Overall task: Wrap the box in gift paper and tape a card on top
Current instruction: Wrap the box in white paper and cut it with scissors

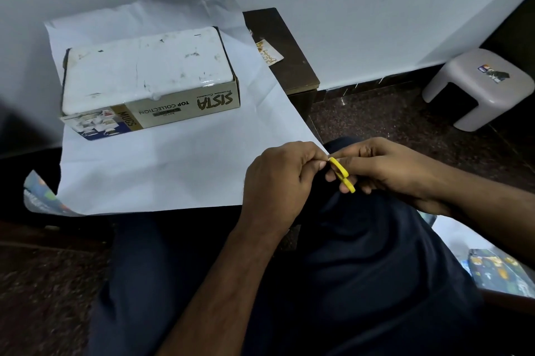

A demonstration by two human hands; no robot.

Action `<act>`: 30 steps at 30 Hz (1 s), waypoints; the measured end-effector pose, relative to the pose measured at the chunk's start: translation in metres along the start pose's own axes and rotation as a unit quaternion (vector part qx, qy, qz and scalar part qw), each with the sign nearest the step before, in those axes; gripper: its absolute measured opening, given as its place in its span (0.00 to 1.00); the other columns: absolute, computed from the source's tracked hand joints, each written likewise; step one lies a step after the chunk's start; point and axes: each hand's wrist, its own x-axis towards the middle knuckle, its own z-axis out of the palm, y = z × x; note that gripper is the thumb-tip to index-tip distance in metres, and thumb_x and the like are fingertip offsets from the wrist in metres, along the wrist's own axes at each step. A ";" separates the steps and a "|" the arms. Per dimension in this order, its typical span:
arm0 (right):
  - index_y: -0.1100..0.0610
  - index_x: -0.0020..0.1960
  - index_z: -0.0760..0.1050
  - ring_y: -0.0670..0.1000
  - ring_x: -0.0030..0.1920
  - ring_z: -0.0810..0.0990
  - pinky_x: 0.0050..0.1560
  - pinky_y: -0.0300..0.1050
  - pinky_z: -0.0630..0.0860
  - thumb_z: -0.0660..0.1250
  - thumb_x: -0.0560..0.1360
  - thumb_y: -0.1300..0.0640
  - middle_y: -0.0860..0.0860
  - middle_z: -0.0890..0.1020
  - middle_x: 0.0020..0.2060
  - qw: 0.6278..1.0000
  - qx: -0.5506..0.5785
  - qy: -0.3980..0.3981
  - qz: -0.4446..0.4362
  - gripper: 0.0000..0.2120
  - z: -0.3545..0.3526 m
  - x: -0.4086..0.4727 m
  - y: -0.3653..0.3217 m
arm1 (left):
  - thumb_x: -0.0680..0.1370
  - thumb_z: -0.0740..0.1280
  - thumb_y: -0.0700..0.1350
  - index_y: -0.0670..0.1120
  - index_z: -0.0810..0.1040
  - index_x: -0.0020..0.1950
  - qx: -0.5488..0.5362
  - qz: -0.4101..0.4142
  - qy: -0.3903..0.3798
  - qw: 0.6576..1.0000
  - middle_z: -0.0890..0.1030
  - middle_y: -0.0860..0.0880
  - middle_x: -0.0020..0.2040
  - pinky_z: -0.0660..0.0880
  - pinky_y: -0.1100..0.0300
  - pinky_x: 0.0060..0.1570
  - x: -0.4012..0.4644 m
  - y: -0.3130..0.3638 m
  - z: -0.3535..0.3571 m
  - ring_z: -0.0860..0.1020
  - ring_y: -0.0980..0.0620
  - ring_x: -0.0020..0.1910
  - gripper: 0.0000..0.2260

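Note:
A mug box [150, 74] with a white top and "SISTA" printed on its side lies on a sheet of gift paper [173, 164], white side up, spread over a dark table [295, 71]. The paper's printed side shows at a curled corner at the lower left. A small handwritten card [269, 52] rests on the table right of the paper. Over my lap, at the paper's near right corner, my left hand [275, 179] and my right hand [388, 167] both pinch a small yellow looped object [343, 174]. What that object is stays unclear.
A grey plastic stool [477, 83] stands on the speckled floor at the right. More printed gift paper [498, 271] lies at the lower right beside my leg. A white wall runs directly behind the table.

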 end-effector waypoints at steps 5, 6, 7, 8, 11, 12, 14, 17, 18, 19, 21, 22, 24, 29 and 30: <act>0.59 0.57 0.84 0.48 0.42 0.81 0.34 0.36 0.71 0.65 0.81 0.63 0.58 0.86 0.51 1.000 -0.010 -0.010 -0.019 0.10 -0.001 -0.001 -0.001 | 0.79 0.72 0.48 0.53 0.87 0.51 -0.020 -0.028 -0.012 0.999 0.86 0.57 0.44 0.80 0.52 0.47 0.001 -0.001 -0.002 0.83 0.56 0.45 0.04; 0.60 0.57 0.84 0.48 0.42 0.81 0.33 0.36 0.70 0.65 0.81 0.62 0.59 0.86 0.51 1.000 -0.005 -0.007 -0.021 0.10 -0.001 0.000 -0.001 | 0.78 0.73 0.47 0.54 0.87 0.51 -0.038 -0.039 -0.018 0.998 0.86 0.57 0.44 0.80 0.53 0.48 0.002 -0.002 -0.003 0.83 0.57 0.45 0.04; 0.61 0.57 0.84 0.49 0.42 0.80 0.33 0.36 0.70 0.65 0.81 0.61 0.59 0.86 0.52 1.000 0.001 -0.004 -0.019 0.10 0.000 0.001 -0.002 | 0.78 0.73 0.47 0.54 0.88 0.51 -0.053 -0.048 -0.024 0.997 0.87 0.58 0.45 0.80 0.54 0.50 0.003 -0.002 -0.004 0.83 0.58 0.45 0.04; 0.62 0.57 0.83 0.50 0.43 0.79 0.33 0.36 0.70 0.65 0.81 0.59 0.60 0.85 0.53 1.000 0.009 -0.004 -0.015 0.11 0.000 0.003 -0.002 | 0.77 0.74 0.47 0.54 0.88 0.50 -0.061 -0.054 -0.029 0.996 0.87 0.58 0.46 0.80 0.54 0.51 0.003 -0.002 -0.005 0.83 0.58 0.46 0.05; 0.66 0.57 0.82 0.51 0.41 0.78 0.30 0.34 0.69 0.65 0.81 0.58 0.62 0.85 0.51 0.999 0.035 -0.010 0.001 0.12 -0.002 0.008 -0.004 | 0.76 0.75 0.46 0.54 0.88 0.49 -0.075 -0.066 -0.036 0.994 0.86 0.59 0.47 0.80 0.54 0.53 0.002 0.000 -0.004 0.83 0.58 0.48 0.05; 0.67 0.57 0.82 0.49 0.39 0.78 0.30 0.33 0.69 0.65 0.80 0.59 0.61 0.86 0.47 0.999 0.041 -0.013 0.006 0.13 -0.003 0.009 -0.004 | 0.76 0.75 0.45 0.54 0.88 0.48 -0.086 -0.071 -0.034 0.993 0.86 0.59 0.46 0.80 0.55 0.53 0.002 0.000 -0.003 0.83 0.58 0.48 0.04; 0.67 0.57 0.82 0.46 0.36 0.78 0.29 0.33 0.68 0.65 0.80 0.60 0.56 0.86 0.40 0.999 0.047 -0.017 0.014 0.12 -0.005 0.010 -0.005 | 0.76 0.75 0.44 0.53 0.88 0.48 -0.113 -0.084 -0.032 0.990 0.87 0.59 0.46 0.80 0.56 0.54 0.002 0.001 -0.002 0.83 0.60 0.47 0.05; 0.65 0.57 0.82 0.43 0.33 0.78 0.28 0.32 0.68 0.66 0.80 0.59 0.52 0.85 0.37 0.998 0.051 -0.024 0.017 0.12 -0.003 0.011 -0.007 | 0.76 0.76 0.42 0.53 0.88 0.47 -0.143 -0.104 -0.047 0.983 0.87 0.59 0.46 0.79 0.64 0.54 0.002 -0.002 -0.004 0.83 0.63 0.48 0.05; 0.64 0.57 0.82 0.43 0.32 0.78 0.27 0.32 0.68 0.66 0.80 0.59 0.52 0.85 0.36 0.998 0.055 -0.023 0.019 0.12 -0.002 0.011 -0.008 | 0.75 0.76 0.42 0.52 0.88 0.47 -0.156 -0.110 -0.053 0.980 0.86 0.59 0.47 0.77 0.67 0.54 0.002 -0.002 -0.006 0.83 0.64 0.49 0.06; 0.64 0.58 0.82 0.42 0.30 0.78 0.26 0.31 0.68 0.66 0.80 0.58 0.53 0.84 0.35 0.998 0.062 -0.020 0.022 0.12 -0.001 0.010 -0.010 | 0.75 0.76 0.41 0.52 0.89 0.47 -0.169 -0.115 -0.059 0.977 0.86 0.59 0.49 0.77 0.68 0.55 0.002 -0.003 -0.007 0.83 0.64 0.50 0.06; 0.65 0.58 0.81 0.41 0.26 0.77 0.24 0.30 0.68 0.66 0.81 0.58 0.53 0.83 0.33 0.997 0.075 -0.014 0.030 0.12 0.000 0.011 -0.011 | 0.74 0.77 0.42 0.52 0.89 0.48 -0.179 -0.124 -0.072 0.973 0.87 0.56 0.54 0.76 0.64 0.61 0.003 -0.005 -0.009 0.82 0.62 0.55 0.07; 0.65 0.59 0.81 0.41 0.26 0.77 0.24 0.30 0.68 0.66 0.81 0.58 0.53 0.82 0.33 0.996 0.079 -0.012 0.033 0.12 0.001 0.011 -0.011 | 0.74 0.77 0.42 0.53 0.89 0.48 -0.176 -0.129 -0.079 0.973 0.86 0.54 0.56 0.75 0.61 0.64 0.003 -0.005 -0.010 0.81 0.61 0.58 0.06; 0.65 0.59 0.80 0.42 0.30 0.78 0.27 0.32 0.70 0.67 0.80 0.59 0.54 0.83 0.35 0.997 0.074 -0.012 0.034 0.12 0.003 0.012 -0.009 | 0.74 0.77 0.44 0.54 0.89 0.48 -0.166 -0.143 -0.087 0.972 0.84 0.52 0.62 0.72 0.57 0.68 0.004 -0.005 -0.010 0.79 0.58 0.63 0.06; 0.59 0.55 0.84 0.49 0.38 0.76 0.33 0.37 0.70 0.68 0.79 0.60 0.58 0.84 0.40 0.999 0.037 0.003 0.025 0.08 0.007 0.011 -0.005 | 0.74 0.77 0.45 0.54 0.89 0.48 -0.158 -0.159 -0.101 0.969 0.81 0.49 0.67 0.68 0.52 0.71 0.005 -0.006 -0.009 0.74 0.57 0.70 0.05; 0.58 0.54 0.84 0.48 0.37 0.77 0.33 0.37 0.70 0.68 0.79 0.59 0.58 0.84 0.40 0.999 0.039 0.007 0.023 0.08 0.008 0.011 -0.006 | 0.74 0.77 0.44 0.54 0.89 0.48 -0.164 -0.160 -0.101 0.968 0.81 0.49 0.67 0.67 0.52 0.72 0.005 -0.007 -0.009 0.74 0.58 0.70 0.05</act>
